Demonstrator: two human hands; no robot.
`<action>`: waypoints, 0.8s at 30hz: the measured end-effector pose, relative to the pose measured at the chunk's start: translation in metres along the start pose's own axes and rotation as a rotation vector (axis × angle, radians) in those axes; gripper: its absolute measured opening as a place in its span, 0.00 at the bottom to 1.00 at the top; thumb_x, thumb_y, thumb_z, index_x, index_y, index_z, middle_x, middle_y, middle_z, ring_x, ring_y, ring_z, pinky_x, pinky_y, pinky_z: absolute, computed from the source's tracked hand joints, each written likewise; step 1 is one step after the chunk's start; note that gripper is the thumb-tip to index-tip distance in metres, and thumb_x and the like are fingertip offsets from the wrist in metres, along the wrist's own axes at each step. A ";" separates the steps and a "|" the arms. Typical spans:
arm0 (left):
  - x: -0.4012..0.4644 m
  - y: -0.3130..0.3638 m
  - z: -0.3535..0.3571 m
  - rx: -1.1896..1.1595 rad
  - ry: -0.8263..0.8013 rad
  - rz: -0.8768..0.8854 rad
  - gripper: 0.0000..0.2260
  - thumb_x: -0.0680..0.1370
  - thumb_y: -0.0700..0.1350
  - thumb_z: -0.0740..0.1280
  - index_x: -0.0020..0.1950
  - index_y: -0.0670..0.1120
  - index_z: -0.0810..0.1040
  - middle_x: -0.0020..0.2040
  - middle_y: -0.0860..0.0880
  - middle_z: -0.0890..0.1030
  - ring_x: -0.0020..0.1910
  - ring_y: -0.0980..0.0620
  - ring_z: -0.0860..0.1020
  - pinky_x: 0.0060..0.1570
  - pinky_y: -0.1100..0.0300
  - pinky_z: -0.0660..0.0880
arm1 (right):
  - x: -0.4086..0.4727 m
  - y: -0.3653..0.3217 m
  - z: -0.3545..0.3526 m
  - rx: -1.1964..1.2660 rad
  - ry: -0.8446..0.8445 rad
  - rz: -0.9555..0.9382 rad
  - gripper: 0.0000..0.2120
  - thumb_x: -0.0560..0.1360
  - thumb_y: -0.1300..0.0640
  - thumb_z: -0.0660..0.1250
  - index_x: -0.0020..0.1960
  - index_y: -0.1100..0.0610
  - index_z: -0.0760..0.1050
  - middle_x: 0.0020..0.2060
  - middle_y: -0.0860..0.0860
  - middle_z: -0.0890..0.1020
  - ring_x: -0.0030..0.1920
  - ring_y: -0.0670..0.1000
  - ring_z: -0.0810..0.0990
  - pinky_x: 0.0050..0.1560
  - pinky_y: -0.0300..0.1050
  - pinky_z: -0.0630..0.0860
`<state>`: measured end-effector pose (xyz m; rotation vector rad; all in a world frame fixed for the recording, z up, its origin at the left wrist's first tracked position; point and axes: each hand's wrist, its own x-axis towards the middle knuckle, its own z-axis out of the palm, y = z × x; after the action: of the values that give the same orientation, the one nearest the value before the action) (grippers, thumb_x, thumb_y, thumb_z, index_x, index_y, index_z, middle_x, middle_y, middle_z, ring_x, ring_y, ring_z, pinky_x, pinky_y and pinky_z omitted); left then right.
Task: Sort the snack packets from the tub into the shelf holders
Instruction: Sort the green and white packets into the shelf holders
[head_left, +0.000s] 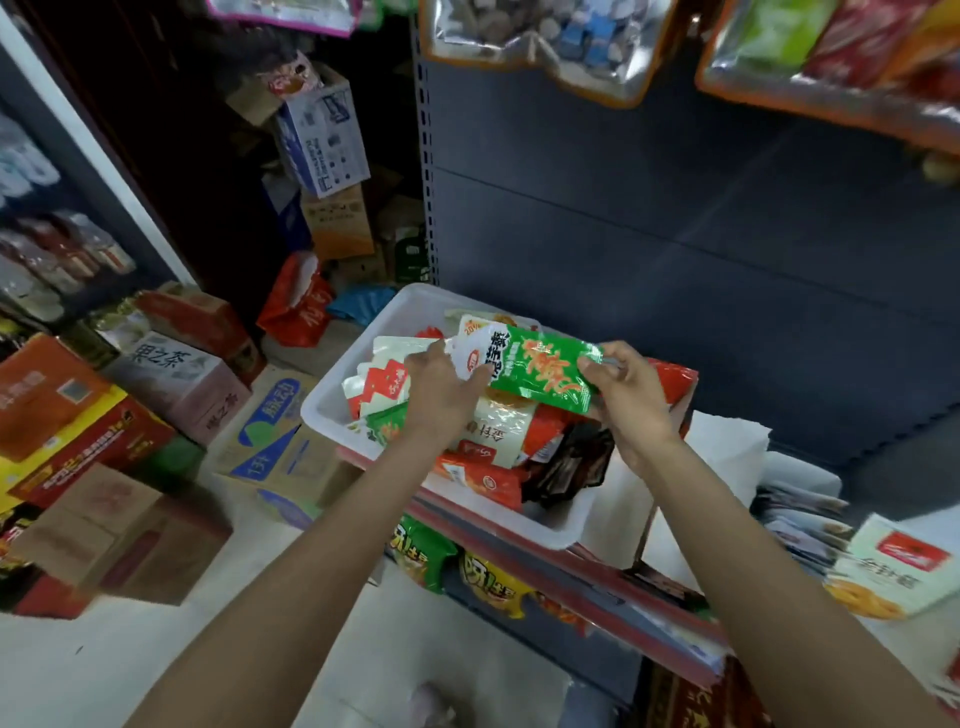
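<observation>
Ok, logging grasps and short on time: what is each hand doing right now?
Left hand: pinches the white end of the green snack packet.
Right hand: pinches the packet's green end, over the white tub.

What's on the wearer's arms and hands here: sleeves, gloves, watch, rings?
Nothing visible. Both forearms are bare along their whole visible length, with no sleeve edge in frame. The left hand and right hand are ungloved, and no watch, band or ring shows on either.

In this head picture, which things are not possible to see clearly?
- Head view: packets low in the white tub are covered by upper packets and the left hand.
- Green packet: its ends are hidden by both hands; right hand.
- Hanging holders: cut by the top edge, contents blurred.
</observation>
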<state>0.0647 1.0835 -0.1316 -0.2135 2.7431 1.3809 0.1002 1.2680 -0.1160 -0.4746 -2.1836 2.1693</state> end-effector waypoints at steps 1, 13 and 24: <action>0.000 0.011 0.009 -0.072 -0.068 -0.025 0.27 0.75 0.52 0.69 0.69 0.40 0.66 0.62 0.40 0.73 0.58 0.43 0.75 0.60 0.56 0.70 | -0.004 -0.002 -0.011 -0.001 0.020 0.001 0.07 0.77 0.60 0.64 0.43 0.54 0.68 0.34 0.54 0.65 0.36 0.51 0.67 0.38 0.42 0.71; -0.057 0.126 0.144 -0.463 -0.357 0.259 0.19 0.69 0.41 0.75 0.55 0.45 0.70 0.48 0.47 0.79 0.47 0.50 0.78 0.54 0.54 0.76 | -0.045 -0.018 -0.185 -0.369 0.081 -0.061 0.03 0.71 0.66 0.71 0.41 0.60 0.78 0.37 0.53 0.79 0.37 0.45 0.76 0.41 0.40 0.71; -0.105 0.139 0.219 -0.073 -0.492 0.436 0.21 0.77 0.39 0.64 0.70 0.45 0.67 0.57 0.47 0.78 0.56 0.52 0.75 0.51 0.65 0.69 | -0.046 0.008 -0.267 -0.272 0.181 -0.007 0.09 0.72 0.67 0.69 0.39 0.61 0.70 0.32 0.63 0.75 0.38 0.58 0.79 0.47 0.53 0.77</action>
<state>0.1458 1.3508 -0.1394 0.6685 2.3987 1.3801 0.2075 1.5170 -0.1068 -0.6443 -2.3800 1.7523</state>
